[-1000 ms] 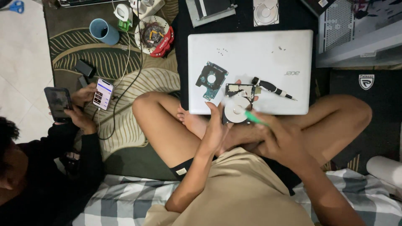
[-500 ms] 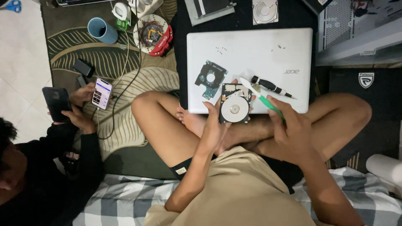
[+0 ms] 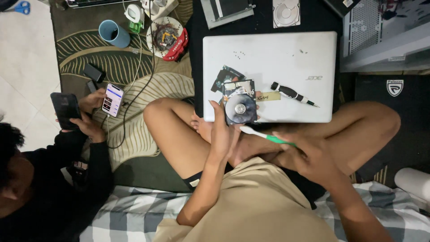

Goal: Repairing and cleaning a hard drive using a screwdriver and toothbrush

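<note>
An opened hard drive (image 3: 240, 102) with a shiny platter rests at the near edge of a closed white laptop (image 3: 286, 54). My left hand (image 3: 222, 130) grips the drive by its left side. In my right hand (image 3: 313, 154) is a toothbrush (image 3: 264, 135) with a green handle; its white head points left, just below the drive and apart from it. A black screwdriver (image 3: 291, 93) lies on the laptop lid to the right of the drive. A small circuit board (image 3: 224, 75) sits behind the drive.
A person in black at the left holds a lit phone (image 3: 112, 99) and a dark phone (image 3: 64, 110). A blue cup (image 3: 113, 33), a round tray of parts (image 3: 165, 33), another hard drive (image 3: 286, 11) and a metal bracket (image 3: 228, 10) lie beyond the laptop.
My right hand has pulled the toothbrush back and down off the platter. The drive has turned slightly under my left hand. The other person has barely moved.
</note>
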